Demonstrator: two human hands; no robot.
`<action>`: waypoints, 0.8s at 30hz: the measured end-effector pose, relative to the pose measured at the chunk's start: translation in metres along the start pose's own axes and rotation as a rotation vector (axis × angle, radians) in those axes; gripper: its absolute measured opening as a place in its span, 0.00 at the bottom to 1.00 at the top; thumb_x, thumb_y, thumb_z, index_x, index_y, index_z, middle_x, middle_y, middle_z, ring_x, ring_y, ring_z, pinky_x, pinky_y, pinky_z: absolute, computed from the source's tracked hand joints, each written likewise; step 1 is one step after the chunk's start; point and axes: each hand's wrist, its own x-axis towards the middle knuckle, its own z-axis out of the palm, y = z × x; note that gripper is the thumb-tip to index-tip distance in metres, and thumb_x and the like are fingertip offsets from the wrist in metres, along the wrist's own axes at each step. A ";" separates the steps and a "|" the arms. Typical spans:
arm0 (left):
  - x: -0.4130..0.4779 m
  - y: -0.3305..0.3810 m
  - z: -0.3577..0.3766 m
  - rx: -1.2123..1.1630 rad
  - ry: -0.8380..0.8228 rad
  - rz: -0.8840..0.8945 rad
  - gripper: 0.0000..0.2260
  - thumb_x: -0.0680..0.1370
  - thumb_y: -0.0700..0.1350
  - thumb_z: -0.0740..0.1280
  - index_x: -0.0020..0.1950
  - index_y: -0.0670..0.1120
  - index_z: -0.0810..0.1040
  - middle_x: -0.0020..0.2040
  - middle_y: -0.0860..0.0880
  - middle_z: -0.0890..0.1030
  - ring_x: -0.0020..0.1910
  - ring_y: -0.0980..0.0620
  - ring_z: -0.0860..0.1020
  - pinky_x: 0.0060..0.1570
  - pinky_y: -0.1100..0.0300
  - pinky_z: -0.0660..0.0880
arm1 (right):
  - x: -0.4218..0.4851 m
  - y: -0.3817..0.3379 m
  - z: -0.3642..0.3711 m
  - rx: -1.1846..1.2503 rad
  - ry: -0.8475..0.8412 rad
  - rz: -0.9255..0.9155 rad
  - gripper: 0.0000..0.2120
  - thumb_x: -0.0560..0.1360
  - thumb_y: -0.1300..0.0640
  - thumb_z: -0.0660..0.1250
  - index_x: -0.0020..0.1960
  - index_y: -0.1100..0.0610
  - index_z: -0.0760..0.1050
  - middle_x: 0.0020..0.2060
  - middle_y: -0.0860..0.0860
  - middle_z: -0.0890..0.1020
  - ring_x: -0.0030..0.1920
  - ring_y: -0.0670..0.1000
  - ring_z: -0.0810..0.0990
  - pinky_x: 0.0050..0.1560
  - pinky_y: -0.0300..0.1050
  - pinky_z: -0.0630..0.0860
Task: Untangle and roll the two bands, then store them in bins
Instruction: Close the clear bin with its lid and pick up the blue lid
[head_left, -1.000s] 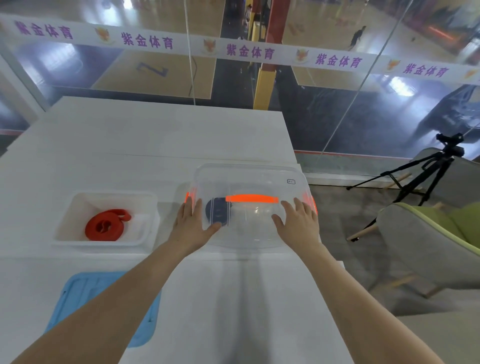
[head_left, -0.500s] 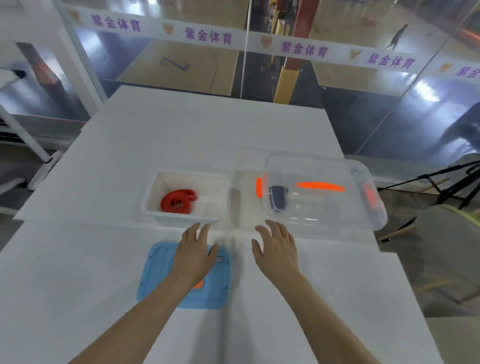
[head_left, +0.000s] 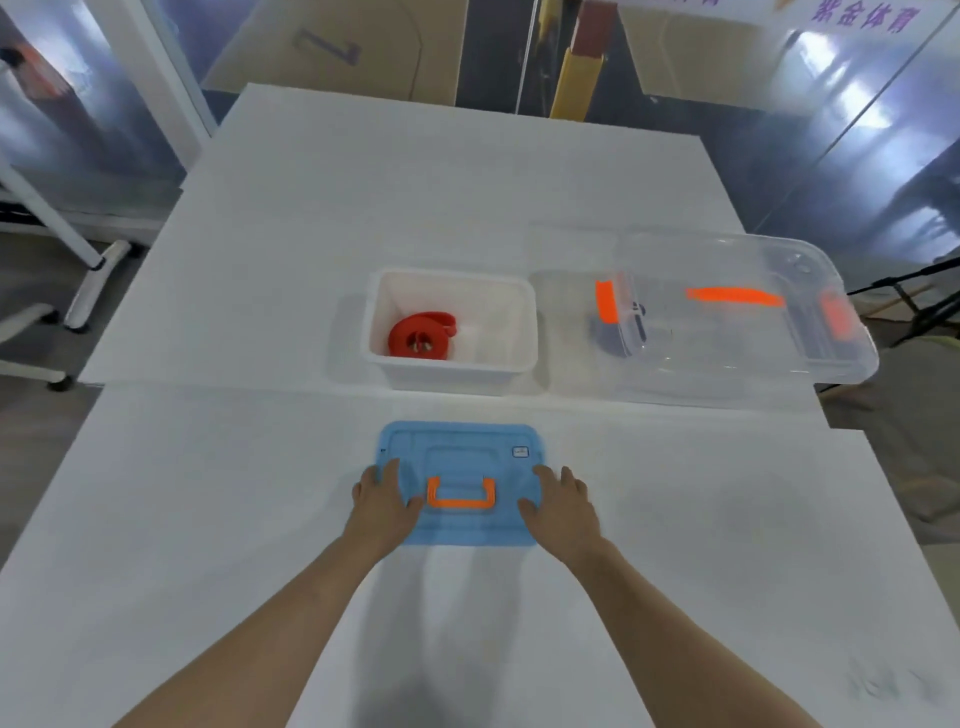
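A white tabletop (head_left: 415, 208) stands before a glass wall (head_left: 857, 130) full of bluish reflections. Behind it rises a yellow post (head_left: 576, 88). White stand legs (head_left: 93, 280) rest on the grey floor (head_left: 31, 431), left.

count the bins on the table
2. The white bin sits at centre, open, with the rolled red band inside. The clear bin stands just right of it, closed, with a dark band inside. No others show.
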 end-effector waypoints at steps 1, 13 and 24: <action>0.003 -0.004 0.002 -0.046 -0.026 -0.024 0.33 0.83 0.53 0.66 0.83 0.47 0.56 0.81 0.37 0.59 0.80 0.36 0.58 0.77 0.45 0.60 | 0.001 0.000 0.005 0.050 -0.029 0.006 0.30 0.82 0.45 0.65 0.81 0.50 0.62 0.73 0.56 0.71 0.73 0.61 0.69 0.71 0.57 0.73; -0.008 -0.016 -0.005 -0.274 0.001 -0.042 0.36 0.82 0.57 0.66 0.84 0.49 0.53 0.81 0.41 0.61 0.79 0.39 0.58 0.75 0.45 0.59 | -0.012 -0.010 0.025 0.267 0.039 0.050 0.27 0.81 0.44 0.67 0.77 0.50 0.67 0.70 0.55 0.73 0.69 0.60 0.69 0.72 0.55 0.69; -0.061 -0.002 -0.061 -0.382 0.258 0.284 0.31 0.83 0.51 0.66 0.83 0.50 0.57 0.82 0.46 0.58 0.79 0.45 0.55 0.75 0.47 0.62 | -0.039 -0.051 -0.025 0.308 0.358 -0.077 0.24 0.82 0.46 0.68 0.75 0.50 0.70 0.78 0.58 0.66 0.76 0.61 0.65 0.75 0.60 0.69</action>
